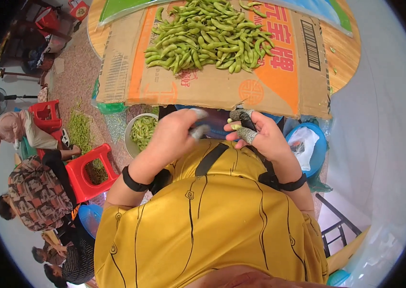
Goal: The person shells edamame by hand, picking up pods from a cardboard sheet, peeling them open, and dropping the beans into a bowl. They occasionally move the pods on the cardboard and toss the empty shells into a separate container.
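A heap of green edamame pods (207, 41) lies on a flattened cardboard box (116, 72) in front of me. Close to the box's near edge, my right hand (263, 134) has grey coverings on thumb and forefinger. Small pale green edamame beans (236, 127) are held in its curled fingers. Just to the left is my left hand (176, 129), blurred by motion. Its grey-covered thumb and fingertip stand apart, and I see nothing between them. A white bucket (128, 139) of green pods or shells stands below, left of that hand.
The cardboard rests on a round wooden table (351, 53). A blue basin (319, 149) with a white bag is at right. Red stools (92, 168) and several seated people (40, 192) are at left, beside green pods (80, 129) strewn on the floor.
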A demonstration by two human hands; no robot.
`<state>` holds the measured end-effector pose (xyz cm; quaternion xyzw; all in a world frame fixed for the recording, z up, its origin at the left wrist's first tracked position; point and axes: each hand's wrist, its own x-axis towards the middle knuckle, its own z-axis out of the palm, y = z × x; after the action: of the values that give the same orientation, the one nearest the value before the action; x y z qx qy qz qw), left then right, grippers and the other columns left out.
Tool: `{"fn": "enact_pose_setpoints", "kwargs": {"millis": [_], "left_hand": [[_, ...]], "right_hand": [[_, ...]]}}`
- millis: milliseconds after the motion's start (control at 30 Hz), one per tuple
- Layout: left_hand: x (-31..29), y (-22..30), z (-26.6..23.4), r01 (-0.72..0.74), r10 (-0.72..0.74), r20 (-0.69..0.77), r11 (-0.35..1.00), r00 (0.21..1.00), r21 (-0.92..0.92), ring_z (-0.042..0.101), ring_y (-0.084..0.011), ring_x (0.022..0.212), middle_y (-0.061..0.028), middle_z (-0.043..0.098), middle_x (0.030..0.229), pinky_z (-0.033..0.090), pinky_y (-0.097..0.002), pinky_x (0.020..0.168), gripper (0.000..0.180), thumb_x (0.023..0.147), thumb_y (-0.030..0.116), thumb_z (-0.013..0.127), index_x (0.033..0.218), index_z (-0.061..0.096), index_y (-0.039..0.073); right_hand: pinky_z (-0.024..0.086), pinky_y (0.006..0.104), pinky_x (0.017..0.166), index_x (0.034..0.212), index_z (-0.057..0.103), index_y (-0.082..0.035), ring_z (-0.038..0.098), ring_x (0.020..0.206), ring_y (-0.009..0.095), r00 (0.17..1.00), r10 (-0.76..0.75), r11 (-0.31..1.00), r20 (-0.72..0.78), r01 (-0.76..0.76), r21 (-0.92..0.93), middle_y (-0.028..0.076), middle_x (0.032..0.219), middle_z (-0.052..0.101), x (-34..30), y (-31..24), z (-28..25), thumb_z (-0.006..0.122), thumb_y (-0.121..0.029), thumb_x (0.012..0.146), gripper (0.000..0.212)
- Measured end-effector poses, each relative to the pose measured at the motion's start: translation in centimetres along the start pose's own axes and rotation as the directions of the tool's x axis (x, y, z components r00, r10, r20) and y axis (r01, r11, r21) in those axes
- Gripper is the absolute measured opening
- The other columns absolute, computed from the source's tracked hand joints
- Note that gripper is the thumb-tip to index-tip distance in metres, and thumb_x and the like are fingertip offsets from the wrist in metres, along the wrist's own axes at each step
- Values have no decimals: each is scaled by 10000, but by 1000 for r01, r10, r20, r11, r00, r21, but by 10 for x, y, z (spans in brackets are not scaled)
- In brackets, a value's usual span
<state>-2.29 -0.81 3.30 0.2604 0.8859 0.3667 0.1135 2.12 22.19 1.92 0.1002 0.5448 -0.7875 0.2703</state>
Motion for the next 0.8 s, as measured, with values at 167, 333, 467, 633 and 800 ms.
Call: {"fn": "enact_pose_setpoints", "kwargs": {"millis": [167, 333, 467, 633, 800], "left_hand": [[25, 24, 12, -86, 114, 78, 950, 990, -299, 595, -345, 768, -148, 597, 785, 488, -407, 663, 239, 736, 51, 627, 975, 612, 54], [27, 27, 19, -170, 192, 85, 962, 978, -215, 585, -353, 766, -143, 589, 764, 486, -414, 662, 244, 720, 29, 617, 963, 624, 60], [27, 19, 27, -48, 75, 70, 942, 995, -332, 613, -248, 739, -128, 624, 821, 488, -344, 646, 187, 786, 17, 599, 970, 620, 42], [27, 1, 31, 361, -162, 322, 430, 933, -827, 592, -88, 786, -23, 646, 905, 493, -236, 691, 157, 882, 5, 558, 1028, 612, 15], [25, 4, 34, 333, -142, 301, 427, 943, -840, 585, -82, 748, -23, 641, 885, 484, -224, 655, 142, 893, 28, 539, 1020, 603, 20]], "right_hand": [[527, 240, 623, 1161, 474, 3, 654, 836, 165, 997, -55, 998, -46, 55, -19, 94, 1040, 611, -4, 2, 7, 437, 58, 855, 313], [466, 200, 518, 1151, 491, -23, 625, 678, 102, 988, -14, 986, -153, -12, -165, 57, 1004, 627, -5, 2, 5, 516, -33, 878, 274], [419, 186, 465, 1110, 518, -32, 558, 556, 60, 977, -42, 981, -211, 1, -192, 25, 883, 640, -5, -4, 6, 579, -112, 889, 242], [400, 181, 451, 1081, 539, -22, 519, 527, 49, 976, -75, 992, -205, 52, -116, 13, 799, 630, -4, -4, 6, 612, -105, 879, 231], [373, 179, 440, 1047, 570, -13, 478, 502, 41, 966, -107, 986, -237, 73, -147, 24, 816, 644, -2, 0, 9, 633, -68, 861, 204]]}}
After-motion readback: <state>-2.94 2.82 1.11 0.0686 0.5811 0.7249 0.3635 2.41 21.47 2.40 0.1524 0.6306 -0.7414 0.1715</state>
